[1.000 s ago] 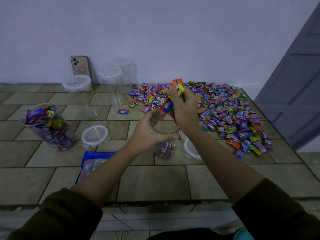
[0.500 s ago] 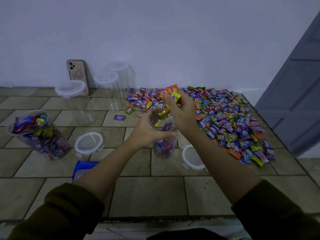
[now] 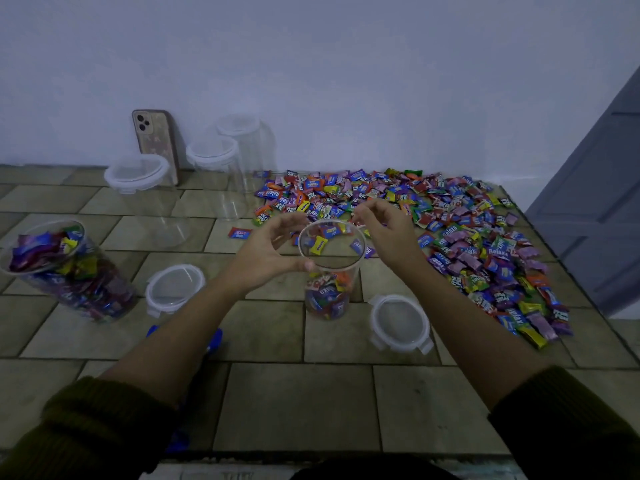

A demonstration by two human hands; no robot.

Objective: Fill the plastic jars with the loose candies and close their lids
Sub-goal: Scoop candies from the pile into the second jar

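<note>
Clear plastic, the open jar (image 3: 330, 268) stands upright, long axis vertical, mouth upward, partly filled with candies, its rim clasped by the left hand (image 3: 266, 252). Just right of that grip, the right hand (image 3: 388, 230) hangs loosely open and empty; the candies held half a second ago have been dropped in.

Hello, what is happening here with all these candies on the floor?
A person is filling clear plastic jars with wrapped candies. The left hand steadies an open jar, only partly filled, at its rim. The right hand hovers empty beside the rim. A fuller jar stands at left, still open, and two lids lie on the tiles. A large candy pile remains.
</note>
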